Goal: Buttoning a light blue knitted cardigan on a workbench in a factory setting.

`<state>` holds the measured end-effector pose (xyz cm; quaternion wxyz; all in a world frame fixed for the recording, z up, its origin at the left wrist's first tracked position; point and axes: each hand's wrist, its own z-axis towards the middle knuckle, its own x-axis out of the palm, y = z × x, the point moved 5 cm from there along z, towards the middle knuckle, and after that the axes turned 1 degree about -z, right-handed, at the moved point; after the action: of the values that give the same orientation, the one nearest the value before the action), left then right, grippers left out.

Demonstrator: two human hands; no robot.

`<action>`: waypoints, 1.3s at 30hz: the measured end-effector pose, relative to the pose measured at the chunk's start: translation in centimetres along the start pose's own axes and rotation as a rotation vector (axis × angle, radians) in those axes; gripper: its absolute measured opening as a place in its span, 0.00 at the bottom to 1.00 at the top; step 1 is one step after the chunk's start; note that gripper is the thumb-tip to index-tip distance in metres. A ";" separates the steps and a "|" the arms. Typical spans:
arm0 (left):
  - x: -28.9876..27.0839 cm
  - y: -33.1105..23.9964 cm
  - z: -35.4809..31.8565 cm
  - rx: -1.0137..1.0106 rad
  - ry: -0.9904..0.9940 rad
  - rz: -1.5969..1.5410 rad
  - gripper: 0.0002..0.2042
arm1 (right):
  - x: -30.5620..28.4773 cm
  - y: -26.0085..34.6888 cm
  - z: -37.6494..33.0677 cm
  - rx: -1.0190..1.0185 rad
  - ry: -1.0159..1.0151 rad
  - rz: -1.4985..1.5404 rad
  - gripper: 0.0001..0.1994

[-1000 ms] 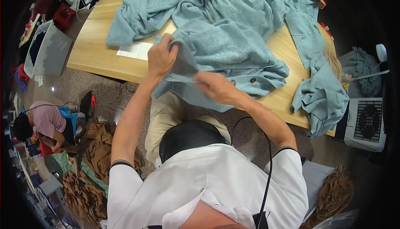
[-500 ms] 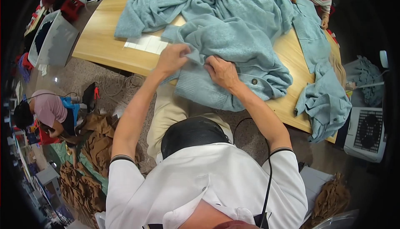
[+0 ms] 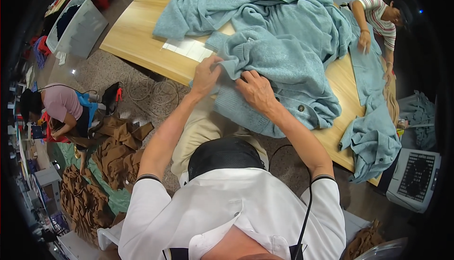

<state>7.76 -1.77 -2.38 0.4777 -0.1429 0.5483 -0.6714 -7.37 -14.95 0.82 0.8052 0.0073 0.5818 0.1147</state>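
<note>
A light blue knitted cardigan (image 3: 274, 61) with dark buttons lies bunched at the table's near edge, its ribbed hem hanging over towards me. My left hand (image 3: 206, 76) is closed on a fold at its left side, thumb and fingers pinched together. Just to the right, my right hand (image 3: 257, 92) grips the knit with bent fingers, its back turned up. Part of what lies between the fingers is hidden. Behind the cardigan, more light blue knitwear (image 3: 293, 16) is heaped. White rectangular pieces (image 3: 188, 48) lie in a row on the tabletop beside my left hand.
The wooden table (image 3: 137, 33) holds another blue cardigan (image 3: 373, 149) at its right edge, near a person (image 3: 378, 16) in a striped top. Leftward stand a white bin (image 3: 82, 30) and a person (image 3: 61, 104) bending by brown garments (image 3: 85, 198). A cable (image 3: 308, 212) hangs by my right arm.
The whole view has shifted, so the table sits further right and lower. Both my hands stay on the cardigan with little movement. The striped-top person's arm has moved over the blue knitwear.
</note>
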 end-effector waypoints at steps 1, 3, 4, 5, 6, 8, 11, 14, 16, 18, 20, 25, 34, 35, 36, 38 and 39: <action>-0.1 -0.1 0.0 0.004 -0.008 0.005 0.09 | -0.1 -0.1 0.1 0.022 0.002 0.016 0.11; 0.0 0.7 -0.3 -0.276 -0.078 -0.331 0.11 | -0.4 0.8 -0.2 -0.011 -0.069 -0.026 0.07; 0.0 0.4 -0.1 -0.268 -0.082 -0.328 0.11 | 0.0 1.3 -0.3 -0.034 -0.099 -0.079 0.05; -0.3 -0.2 0.1 -0.231 -0.142 -0.280 0.11 | 0.6 1.7 -0.6 -0.029 -0.077 -0.092 0.05; -0.5 -0.8 0.1 -0.199 -0.201 -0.232 0.10 | 0.4 2.0 -0.5 -0.033 -0.056 -0.090 0.05; -0.8 -4.9 1.0 -0.021 -0.204 -0.049 0.09 | 0.4 2.2 -0.8 -0.034 -0.047 -0.081 0.06; 0.5 -9.6 1.3 0.391 -0.025 0.349 0.10 | -1.9 4.4 -1.5 -0.192 -0.126 0.027 0.07; 2.8 -7.9 1.2 0.195 0.258 0.201 0.08 | -4.3 8.2 -0.8 -0.391 -0.206 0.219 0.10; 3.3 -7.3 1.0 0.124 0.352 0.123 0.08 | -2.6 7.5 -1.0 -0.365 -0.189 0.277 0.11; 3.1 -5.3 0.6 0.035 0.434 0.069 0.10 | -1.2 4.7 -0.5 -0.316 -0.236 0.327 0.12; 2.4 -4.6 0.9 -0.176 0.453 -0.040 0.12 | 0.6 0.8 -1.4 -0.106 -0.256 0.384 0.06; 2.2 -3.0 -0.9 -0.377 0.545 -0.496 0.16 | -0.2 -1.4 -2.0 0.114 -0.353 0.382 0.07; 1.8 -1.9 -3.0 -0.392 0.225 -0.528 0.10 | 0.2 0.0 -2.0 -0.044 -0.324 0.281 0.08; 1.8 -2.3 -2.8 -0.391 0.222 -0.529 0.10 | 0.2 0.6 -2.1 -0.130 -0.329 0.219 0.09; 1.9 -2.6 -2.8 -0.406 0.252 -0.549 0.10 | 0.0 1.5 -2.0 -0.209 -0.351 0.188 0.12; 1.9 -2.6 -2.8 -0.422 0.278 -0.570 0.10 | -0.4 2.6 -1.6 -0.265 -0.352 0.156 0.12; 1.6 -3.0 -2.6 -0.294 0.314 -0.451 0.11 | -0.8 2.9 -1.2 -0.277 -0.364 0.156 0.11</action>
<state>3.71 -1.64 -1.23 0.2006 -0.2231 0.6611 -0.6878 -9.29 -12.42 1.59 0.8788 -0.0377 0.4035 0.2520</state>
